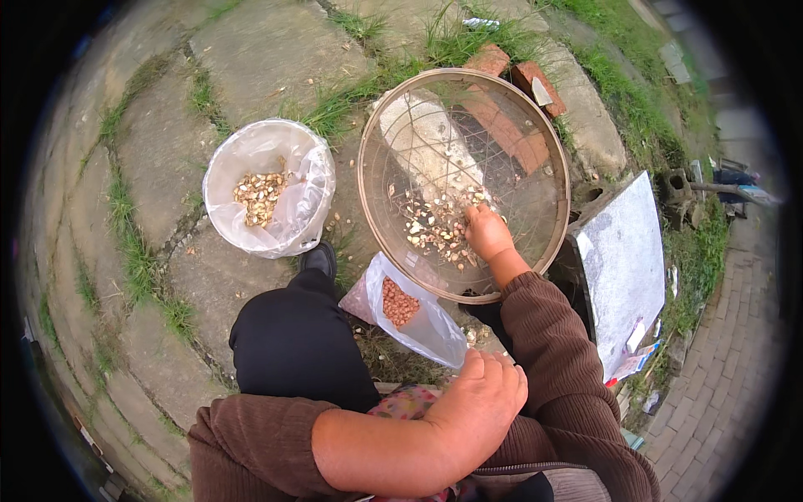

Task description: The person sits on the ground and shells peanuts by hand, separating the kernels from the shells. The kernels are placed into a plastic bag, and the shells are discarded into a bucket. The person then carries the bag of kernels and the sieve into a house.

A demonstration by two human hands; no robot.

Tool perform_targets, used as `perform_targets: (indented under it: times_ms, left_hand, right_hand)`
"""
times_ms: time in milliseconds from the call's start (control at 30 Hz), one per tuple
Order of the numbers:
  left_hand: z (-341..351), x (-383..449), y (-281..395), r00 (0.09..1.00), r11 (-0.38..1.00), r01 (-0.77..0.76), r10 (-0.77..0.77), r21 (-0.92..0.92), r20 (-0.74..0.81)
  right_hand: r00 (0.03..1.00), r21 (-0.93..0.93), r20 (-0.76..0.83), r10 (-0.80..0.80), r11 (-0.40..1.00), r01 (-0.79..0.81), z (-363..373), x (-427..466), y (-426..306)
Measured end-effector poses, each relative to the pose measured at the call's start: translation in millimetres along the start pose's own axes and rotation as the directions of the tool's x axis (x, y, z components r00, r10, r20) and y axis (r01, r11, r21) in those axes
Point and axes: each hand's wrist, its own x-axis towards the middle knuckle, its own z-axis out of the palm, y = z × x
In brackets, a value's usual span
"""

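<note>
My right hand [488, 232] reaches into a round wood-rimmed mesh sieve [557, 207]. Its fingers are curled down at the edge of a scatter of shell bits and pale nut pieces [433, 229]; what lies under the fingertips is hidden. Below the sieve stands a translucent plastic bag [433, 336] holding reddish-skinned kernels [399, 303], apparently peanuts. My left hand [486, 383] is bent across my lap with fingers curled, at the near end of the bag's mouth. Its fingertips are turned away, so whether it grips the bag or holds kernels does not show.
A bucket lined with clear plastic [313, 207] holds pale shells or nut pieces [260, 196] at left, by my shoe [318, 258]. Bricks [539, 88] lie beyond the sieve. A grey-white slab [621, 251] stands at right. Grass grows between paving slabs [270, 56].
</note>
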Motion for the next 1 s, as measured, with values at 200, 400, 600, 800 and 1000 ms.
perform_targets:
  times_ms: [200, 400, 600, 800, 1000]
  left_hand:
    - [3.1, 1.5, 0.7, 1.0, 1.0, 0.014, -0.014, 0.016, 0.007]
    - [1.4, 0.6, -2.6, 0.996, 0.999, -0.01, 0.013, -0.041, 0.084]
    - [-14.7, -0.3, -23.7, 0.998, 0.996, -0.043, 0.039, -0.079, -0.04]
    - [-17.0, -2.5, -26.6, 1.0, 0.993, 0.016, -0.014, -0.117, 0.018]
    - [-6.2, -4.4, -22.0, 0.999, 0.996, 0.023, -0.026, -0.083, -0.04]
  right_hand:
    - [0.883, 0.95, 0.251, 0.395, -0.274, -0.147, -14.3, -0.7, 54.7]
    - [0.911, 0.859, 0.309, 0.272, -0.492, -0.144, -30.0, 6.8, 85.4]
    - [0.936, 0.247, 0.019, 0.35, 0.906, -0.344, -17.3, 42.3, 49.7]
    - [0.965, 0.159, 0.013, 0.261, 0.952, -0.26, -9.9, 52.0, 46.8]
    - [0.93, 0.318, -0.086, 0.357, 0.895, -0.314, -9.6, 49.6, 60.2]
